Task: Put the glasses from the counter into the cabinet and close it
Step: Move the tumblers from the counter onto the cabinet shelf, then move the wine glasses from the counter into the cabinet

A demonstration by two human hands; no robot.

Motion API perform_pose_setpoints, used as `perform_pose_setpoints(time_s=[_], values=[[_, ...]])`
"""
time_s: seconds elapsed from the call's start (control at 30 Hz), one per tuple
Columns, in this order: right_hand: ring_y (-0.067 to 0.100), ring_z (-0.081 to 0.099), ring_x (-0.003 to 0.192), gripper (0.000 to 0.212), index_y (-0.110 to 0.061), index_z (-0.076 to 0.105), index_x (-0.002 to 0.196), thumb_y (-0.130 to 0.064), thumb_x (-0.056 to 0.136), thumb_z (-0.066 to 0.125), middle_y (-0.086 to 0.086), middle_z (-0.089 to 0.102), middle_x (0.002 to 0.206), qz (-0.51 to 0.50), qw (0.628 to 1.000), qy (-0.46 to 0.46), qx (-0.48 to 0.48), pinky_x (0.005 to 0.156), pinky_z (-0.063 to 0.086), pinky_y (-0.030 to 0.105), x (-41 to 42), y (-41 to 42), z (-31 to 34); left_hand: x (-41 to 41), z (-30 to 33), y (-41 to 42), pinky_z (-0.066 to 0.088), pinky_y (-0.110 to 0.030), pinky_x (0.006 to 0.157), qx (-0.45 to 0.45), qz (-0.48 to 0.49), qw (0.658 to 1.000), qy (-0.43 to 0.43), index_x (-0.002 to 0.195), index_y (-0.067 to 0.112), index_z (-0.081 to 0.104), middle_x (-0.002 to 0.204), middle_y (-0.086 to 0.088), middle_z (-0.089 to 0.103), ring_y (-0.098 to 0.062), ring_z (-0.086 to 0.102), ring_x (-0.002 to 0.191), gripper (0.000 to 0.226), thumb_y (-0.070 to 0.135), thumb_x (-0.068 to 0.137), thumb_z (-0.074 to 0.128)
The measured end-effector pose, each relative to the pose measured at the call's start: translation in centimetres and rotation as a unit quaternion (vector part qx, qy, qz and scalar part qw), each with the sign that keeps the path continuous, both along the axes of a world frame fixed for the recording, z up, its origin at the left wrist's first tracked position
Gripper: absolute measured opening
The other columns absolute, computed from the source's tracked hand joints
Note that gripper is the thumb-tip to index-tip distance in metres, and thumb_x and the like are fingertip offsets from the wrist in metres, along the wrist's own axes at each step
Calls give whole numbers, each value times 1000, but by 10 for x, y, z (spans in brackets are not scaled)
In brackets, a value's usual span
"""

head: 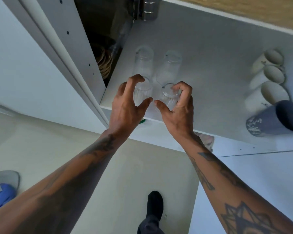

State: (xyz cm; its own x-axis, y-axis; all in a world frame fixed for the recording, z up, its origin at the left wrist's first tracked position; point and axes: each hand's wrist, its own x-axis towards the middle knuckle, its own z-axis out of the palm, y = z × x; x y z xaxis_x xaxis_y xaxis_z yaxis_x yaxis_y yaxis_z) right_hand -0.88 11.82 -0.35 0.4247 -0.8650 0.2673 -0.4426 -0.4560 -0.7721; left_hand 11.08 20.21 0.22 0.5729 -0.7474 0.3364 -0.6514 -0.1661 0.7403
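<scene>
Two clear ribbed glasses stand side by side near the front edge of the white cabinet shelf (210, 65). My left hand (127, 105) curls around the left glass (141, 93), thumb and fingers on its sides. My right hand (178, 107) wraps the right glass (169, 96) the same way. Behind them stand two taller clear glasses, one on the left (143, 63) and one on the right (170, 68), upside down. The cabinet stands open, its door edge (61, 53) at the left.
Three cream mugs (271, 76) and a dark blue mug (274, 120) line the shelf's right side. A stack of brown plates (105, 65) sits in the dark compartment to the left. A hinge (144, 9) is at the top. Pale floor, a black-socked foot (155, 205) and a blue shoe (0, 195) lie below.
</scene>
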Motion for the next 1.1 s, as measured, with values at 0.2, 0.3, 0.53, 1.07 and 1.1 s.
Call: perform_pose_setpoints(time_s=[0.2, 0.3, 0.53, 1.07, 1.1], values=[[27, 53, 101, 57, -9, 45, 119, -25, 78, 80, 3, 57, 115, 0, 1000, -2, -9, 83, 46, 32, 16, -20, -8, 10, -7, -23, 56, -43, 84, 6, 17, 1000, 26, 127, 9, 51, 132, -5, 58, -27, 55, 115, 54, 18, 82, 79], [30, 53, 108, 60, -2, 46, 122, -22, 77, 81, 10, 56, 118, 12, 1000, 2, -23, 91, 46, 33, 18, -25, -6, 13, -8, -26, 53, -36, 88, 20, 15, 999, 23, 131, 11, 48, 135, -7, 56, -25, 54, 118, 57, 20, 84, 78], [26, 50, 117, 62, -1, 48, 124, -17, 75, 81, 15, 50, 125, 20, 999, 18, -31, 99, 42, 25, 5, -14, 18, 14, 16, 6, 45, -26, 87, 58, 12, 998, -27, 137, 11, 45, 143, -16, 45, -27, 50, 123, 66, 14, 80, 77], [2, 64, 87, 23, -33, 62, 90, -30, 76, 80, -14, 63, 97, -65, 993, 18, 97, 78, 54, 23, -119, 136, 287, -22, 300, 168, 52, -13, 57, 29, 8, 999, -35, 81, 28, 74, 79, 16, 68, -2, 60, 77, 12, 18, 74, 76], [2, 64, 87, 20, -32, 62, 90, -29, 78, 78, -11, 64, 98, -82, 991, 10, 102, 77, 54, 26, -123, 124, 308, -19, 318, 159, 53, -15, 57, 28, 4, 999, -33, 80, 25, 75, 78, 15, 69, -2, 60, 76, 18, 10, 72, 80]])
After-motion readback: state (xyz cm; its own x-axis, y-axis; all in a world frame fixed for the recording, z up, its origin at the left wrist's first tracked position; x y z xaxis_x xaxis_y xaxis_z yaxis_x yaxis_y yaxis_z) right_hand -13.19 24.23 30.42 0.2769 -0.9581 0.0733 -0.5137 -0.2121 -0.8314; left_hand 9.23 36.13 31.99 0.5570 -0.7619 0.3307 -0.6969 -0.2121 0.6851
